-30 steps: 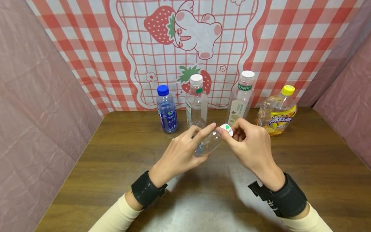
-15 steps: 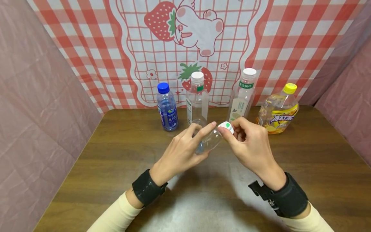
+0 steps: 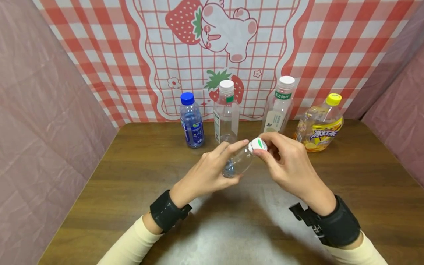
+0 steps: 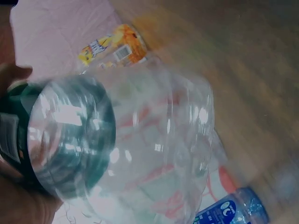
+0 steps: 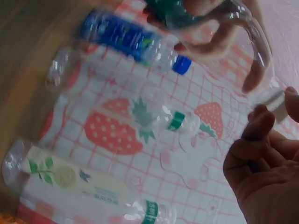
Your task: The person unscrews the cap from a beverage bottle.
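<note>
In the head view my left hand (image 3: 208, 173) grips a clear plastic bottle (image 3: 242, 162), tilted with its neck up to the right. The right hand (image 3: 291, 162) pinches the white cap (image 3: 258, 145) with a green mark at the bottle's mouth, between thumb and fingers. A green label (image 4: 70, 135) wraps part of the bottle in the left wrist view, where its clear wall fills much of the picture. The right wrist view shows the cap (image 5: 274, 103) between thumb and fingers, somewhat blurred.
Along the back of the wooden table (image 3: 132, 176) stand a blue-capped bottle (image 3: 193, 125), two clear white-capped bottles (image 3: 226, 114) (image 3: 278, 110) and a yellow-capped tea bottle (image 3: 321, 127). A checked cloth (image 3: 109, 55) hangs behind them.
The right thumb has shifted down along the cap, and the cap's green mark has turned. More of the cap's white side shows. The left hand stays around the bottle.
</note>
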Demonstrator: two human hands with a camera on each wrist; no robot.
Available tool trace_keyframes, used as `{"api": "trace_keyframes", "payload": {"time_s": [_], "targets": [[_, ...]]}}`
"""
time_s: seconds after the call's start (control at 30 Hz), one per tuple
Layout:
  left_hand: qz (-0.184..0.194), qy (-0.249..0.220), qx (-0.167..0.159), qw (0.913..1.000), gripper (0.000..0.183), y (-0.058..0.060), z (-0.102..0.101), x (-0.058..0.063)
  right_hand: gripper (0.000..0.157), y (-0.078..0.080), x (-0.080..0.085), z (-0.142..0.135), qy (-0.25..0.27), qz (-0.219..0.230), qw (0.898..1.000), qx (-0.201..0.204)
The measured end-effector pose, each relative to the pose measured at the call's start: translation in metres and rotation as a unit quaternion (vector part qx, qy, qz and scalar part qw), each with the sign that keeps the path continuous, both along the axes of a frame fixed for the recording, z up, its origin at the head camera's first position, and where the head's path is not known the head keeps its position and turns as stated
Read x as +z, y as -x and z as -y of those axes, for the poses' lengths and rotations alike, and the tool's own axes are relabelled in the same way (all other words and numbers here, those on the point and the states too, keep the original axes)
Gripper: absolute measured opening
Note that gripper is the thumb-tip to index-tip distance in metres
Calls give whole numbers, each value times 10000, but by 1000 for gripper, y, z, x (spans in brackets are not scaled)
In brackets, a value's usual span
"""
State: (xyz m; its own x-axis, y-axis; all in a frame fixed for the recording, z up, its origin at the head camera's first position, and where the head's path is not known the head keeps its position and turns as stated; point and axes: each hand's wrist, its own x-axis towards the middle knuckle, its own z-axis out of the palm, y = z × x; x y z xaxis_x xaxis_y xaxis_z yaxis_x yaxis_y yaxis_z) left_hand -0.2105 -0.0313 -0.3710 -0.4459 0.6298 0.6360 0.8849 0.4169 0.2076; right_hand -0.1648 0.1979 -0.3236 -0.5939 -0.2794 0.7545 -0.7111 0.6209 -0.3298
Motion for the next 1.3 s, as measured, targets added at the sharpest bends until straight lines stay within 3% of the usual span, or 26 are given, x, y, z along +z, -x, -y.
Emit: {"api": "trace_keyframes", "payload": {"time_s": [0.07, 0.2, 0.33, 0.63, 0.87, 1.03, 1.3], "targets": [[78, -33, -68, 9999, 87, 1, 0, 0, 38, 0, 2, -1, -78, 33, 10000, 24], [-35, -15, 92, 10000, 89, 0, 0, 0, 23, -1, 5, -1, 53, 283, 9996, 22], [-187, -9, 267, 9995, 90, -2, 1, 0, 35, 1, 5, -1, 407, 447, 9982, -25], [-406, 78, 392, 9984, 93, -5, 0, -1, 57, 0, -5, 7, 837, 407, 9893, -1121], [-487, 145, 463, 9976, 95, -5, 0, -1, 35, -2, -9, 16, 700, 256, 9842, -1608], [-467, 122, 457, 9978, 94, -4, 0, -1, 24, -4, -6, 14, 657, 445, 9892, -1230], [-337, 126, 450, 9983, 94, -3, 1, 0, 27, -4, 7, 1, 625, 962, 9934, -68]]}}
